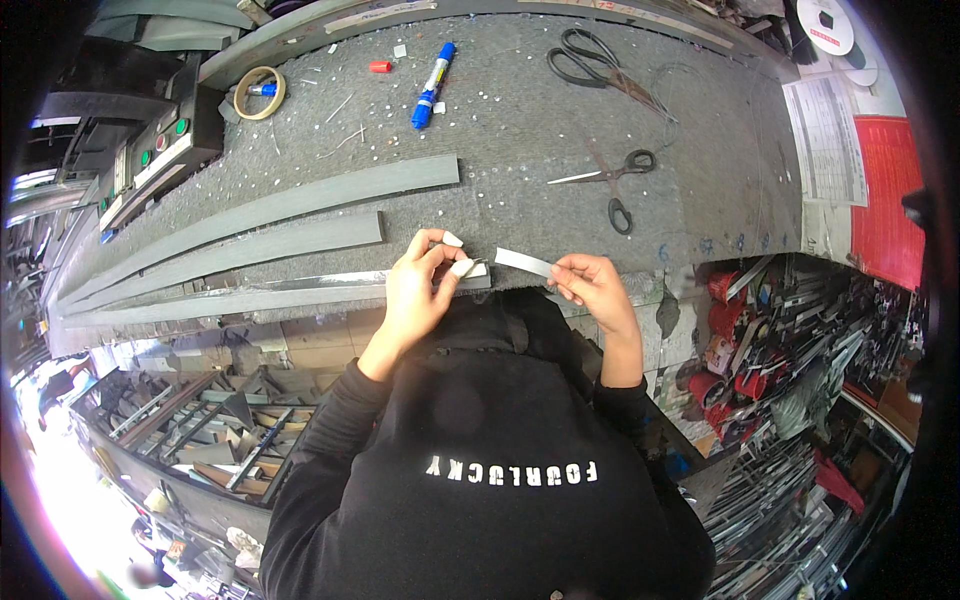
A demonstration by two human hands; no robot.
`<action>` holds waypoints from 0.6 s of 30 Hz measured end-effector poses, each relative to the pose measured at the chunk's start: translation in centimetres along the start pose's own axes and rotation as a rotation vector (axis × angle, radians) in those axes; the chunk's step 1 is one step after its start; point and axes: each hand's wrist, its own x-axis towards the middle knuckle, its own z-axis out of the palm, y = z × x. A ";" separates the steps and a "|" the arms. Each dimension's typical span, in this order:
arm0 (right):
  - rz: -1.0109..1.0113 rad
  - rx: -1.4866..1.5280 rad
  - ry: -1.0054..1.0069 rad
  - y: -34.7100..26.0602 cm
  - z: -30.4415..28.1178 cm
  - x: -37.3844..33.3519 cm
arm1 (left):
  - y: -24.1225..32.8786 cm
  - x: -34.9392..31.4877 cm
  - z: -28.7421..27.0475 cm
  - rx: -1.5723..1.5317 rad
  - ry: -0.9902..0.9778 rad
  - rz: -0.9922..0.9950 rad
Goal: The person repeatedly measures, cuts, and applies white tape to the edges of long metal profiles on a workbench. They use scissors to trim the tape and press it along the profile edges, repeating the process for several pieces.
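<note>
My right hand (pixel 603 292) pinches one end of a short, pale flat strip (pixel 522 262) between thumb and fingers, close to the bench's near edge. Its free end points left, toward my left hand (pixel 422 288). The left thumb and fingertips, with white coverings on some tips, are pressed together over the end of a long grey profile strip (pixel 340 287) with a shiny top. Something small and thin sticks out at those fingertips, too small to name. Two more long grey strips, a middle one (pixel 330 235) and a far one (pixel 400 180), lie beyond it.
Dark-handled scissors (pixel 607 178) lie open on the grey carpeted bench (pixel 500 120), with larger shears (pixel 600 75) behind. A blue marker (pixel 433 87), red cap (pixel 380 67) and tape roll (pixel 260 93) lie farther back. A button box (pixel 160 150) stands at left; scrap bins (pixel 190 430) sit below.
</note>
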 end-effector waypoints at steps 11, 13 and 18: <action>-0.018 -0.010 -0.046 0.2 1.5 -0.4 | -0.2 -0.3 0.1 -0.057 0.047 0.001; -0.001 -0.022 -0.045 0.1 1.5 -0.5 | -0.2 -0.3 0.1 -0.040 0.059 0.012; 0.096 0.008 -0.070 0.0 0.9 -0.7 | 0.0 -0.5 0.3 0.033 0.054 0.025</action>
